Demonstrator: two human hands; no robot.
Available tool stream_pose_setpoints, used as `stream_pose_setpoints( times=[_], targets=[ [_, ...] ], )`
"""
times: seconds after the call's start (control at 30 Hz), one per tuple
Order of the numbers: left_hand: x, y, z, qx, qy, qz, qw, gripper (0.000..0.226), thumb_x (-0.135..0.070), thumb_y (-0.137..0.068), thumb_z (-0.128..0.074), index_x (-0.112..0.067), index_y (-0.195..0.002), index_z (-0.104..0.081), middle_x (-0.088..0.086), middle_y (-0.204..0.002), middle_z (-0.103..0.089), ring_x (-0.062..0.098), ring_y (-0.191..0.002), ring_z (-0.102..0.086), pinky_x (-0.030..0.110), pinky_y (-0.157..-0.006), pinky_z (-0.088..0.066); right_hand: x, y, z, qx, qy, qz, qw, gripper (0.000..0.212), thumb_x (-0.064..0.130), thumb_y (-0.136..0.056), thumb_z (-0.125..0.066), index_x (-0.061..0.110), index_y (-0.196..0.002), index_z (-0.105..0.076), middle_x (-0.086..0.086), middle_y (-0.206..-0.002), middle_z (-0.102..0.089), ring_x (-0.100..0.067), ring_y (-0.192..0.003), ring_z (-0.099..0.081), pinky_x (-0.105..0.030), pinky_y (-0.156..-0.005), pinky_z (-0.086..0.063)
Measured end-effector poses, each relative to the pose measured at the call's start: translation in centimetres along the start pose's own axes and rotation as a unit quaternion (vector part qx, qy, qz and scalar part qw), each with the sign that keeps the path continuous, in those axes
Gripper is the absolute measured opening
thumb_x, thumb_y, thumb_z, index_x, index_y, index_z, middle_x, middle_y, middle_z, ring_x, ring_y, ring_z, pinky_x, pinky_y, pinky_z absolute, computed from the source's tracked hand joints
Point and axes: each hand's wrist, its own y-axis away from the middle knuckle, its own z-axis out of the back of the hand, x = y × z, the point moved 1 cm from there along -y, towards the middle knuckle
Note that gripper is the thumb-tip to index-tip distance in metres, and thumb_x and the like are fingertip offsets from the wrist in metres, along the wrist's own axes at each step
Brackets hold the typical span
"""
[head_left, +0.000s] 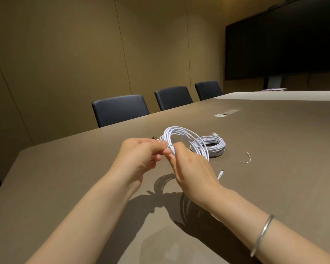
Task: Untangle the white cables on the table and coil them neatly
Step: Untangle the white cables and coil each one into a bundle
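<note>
A coiled white cable (181, 135) is held upright above the brown table (274, 141), with a thin tie wrapped around its near side. My left hand (141, 156) pinches the tie and coil from the left. My right hand (191, 168) grips the coil from the right, fingers curled round it. A metal plug pokes out behind my left fingers. A loose plug end (221, 173) of the cable shows just right of my right hand. A second coiled white cable (212, 146) lies flat on the table behind the held one.
A small loose twist tie (246, 159) lies on the table to the right. A flush socket panel (226, 113) sits farther back. Three dark chairs (120, 109) line the far edge. A large dark screen (282, 39) hangs at right.
</note>
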Motion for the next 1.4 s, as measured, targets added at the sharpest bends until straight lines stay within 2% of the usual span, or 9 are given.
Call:
stream_pose_setpoints(
  times=[0.13, 0.33, 0.47, 0.57, 0.67, 0.8, 1.03, 1.23, 1.4],
  targets=[
    [0.1, 0.2, -0.6, 0.011, 0.126, 0.076, 0.989, 0.005, -0.001, -0.082, -0.068, 0.003, -0.084, -0.071, 0.01, -0.067, -0.067, 0.007, -0.046, -0.044, 0.018, -0.047, -0.03, 0.2, 0.1, 0.2, -0.009, -0.019, -0.007, 1.0, 0.018, 0.039, -0.103, -0.028, 0.023, -0.096, -0.031, 0.004, -0.084, -0.045, -0.024, -0.068, -0.037, -0.035, -0.05, -0.022],
    [0.4, -0.1, -0.3, 0.074, 0.147, 0.104, 0.981, 0.004, -0.006, -0.083, -0.069, -0.005, -0.085, -0.066, 0.002, -0.057, -0.052, 0.007, -0.045, -0.035, 0.018, -0.044, -0.023, -0.1, 0.1, -0.5, -0.051, -0.077, -0.007, 0.996, 0.02, 0.038, -0.101, -0.032, 0.022, -0.089, -0.032, 0.005, -0.072, -0.043, -0.019, -0.061, -0.041, -0.033, -0.051, -0.027],
    [1.1, -0.4, 0.7, 0.106, 0.175, 0.15, 0.967, 0.018, -0.012, -0.067, -0.081, -0.009, -0.083, -0.073, 0.003, -0.066, -0.051, 0.009, -0.057, -0.036, 0.019, -0.049, -0.022, -0.2, 0.1, -0.8, -0.051, -0.136, 0.006, 0.989, 0.018, 0.031, -0.101, -0.038, 0.02, -0.087, -0.037, 0.013, -0.066, -0.038, -0.009, -0.057, -0.041, -0.024, -0.05, -0.031],
    [1.5, -0.4, 1.0, 0.157, 0.187, 0.155, 0.957, 0.02, -0.02, -0.065, -0.081, -0.012, -0.084, -0.08, 0.008, -0.085, -0.065, 0.016, -0.078, -0.054, 0.027, -0.075, -0.044, -0.2, 0.1, -0.8, -0.048, -0.192, 0.015, 0.98, 0.019, 0.029, -0.102, -0.039, 0.018, -0.087, -0.044, 0.015, -0.068, -0.044, -0.006, -0.064, -0.046, -0.02, -0.053, -0.034],
    [1.9, -0.2, 0.7, 0.196, 0.201, 0.131, 0.951, 0.023, -0.022, -0.075, -0.074, -0.012, -0.095, -0.079, 0.013, -0.098, -0.069, 0.026, -0.1, -0.062, 0.049, -0.103, -0.045, 0.0, 0.2, -0.7, -0.039, -0.25, 0.012, 0.967, 0.022, 0.03, -0.102, -0.039, 0.014, -0.097, -0.052, 0.013, -0.08, -0.057, -0.007, -0.074, -0.055, -0.026, -0.061, -0.045],
    [1.7, 0.2, 0.3, 0.244, 0.224, 0.091, 0.939, 0.034, -0.022, -0.081, -0.065, -0.012, -0.111, -0.075, 0.015, -0.124, -0.067, 0.031, -0.125, -0.058, 0.057, -0.107, -0.04, 0.5, 0.3, -0.4, -0.016, -0.328, -0.002, 0.945, 0.029, 0.036, -0.101, -0.037, 0.016, -0.111, -0.057, 0.006, -0.091, -0.063, -0.01, -0.087, -0.063, -0.043, -0.074, -0.053],
    [1.0, 0.8, 0.0, 0.232, 0.189, 0.05, 0.953, 0.022, -0.024, -0.078, -0.065, -0.021, -0.094, -0.081, 0.002, -0.115, -0.073, 0.018, -0.11, -0.063, 0.053, -0.112, -0.034, 0.4, 0.2, -0.1, -0.023, -0.421, -0.024, 0.906, 0.044, 0.051, -0.098, -0.033, 0.02, -0.111, -0.062, 0.001, -0.1, -0.069, -0.019, -0.104, -0.065, -0.052, -0.087, -0.055],
    [1.2, 1.0, -0.5, 0.225, 0.182, 0.056, 0.955, 0.018, -0.023, -0.074, -0.069, -0.022, -0.087, -0.081, 0.002, -0.114, -0.073, 0.019, -0.11, -0.063, 0.052, -0.112, -0.033, 0.0, 0.0, -0.4, -0.047, -0.46, -0.056, 0.885, 0.045, 0.046, -0.101, -0.031, 0.022, -0.114, -0.066, 0.004, -0.102, -0.072, -0.011, -0.105, -0.066, -0.036, -0.089, -0.056],
    [1.2, 0.8, -0.2, 0.209, 0.141, 0.048, 0.966, 0.017, -0.024, -0.073, -0.072, -0.021, -0.087, -0.081, 0.006, -0.111, -0.073, 0.019, -0.104, -0.065, 0.053, -0.11, -0.036, 0.5, -0.1, 0.6, -0.022, -0.501, -0.082, 0.861, 0.036, 0.029, -0.104, -0.03, 0.025, -0.099, -0.066, 0.02, -0.062, -0.063, 0.006, -0.068, -0.062, -0.009, -0.061, -0.045]
  ],
)
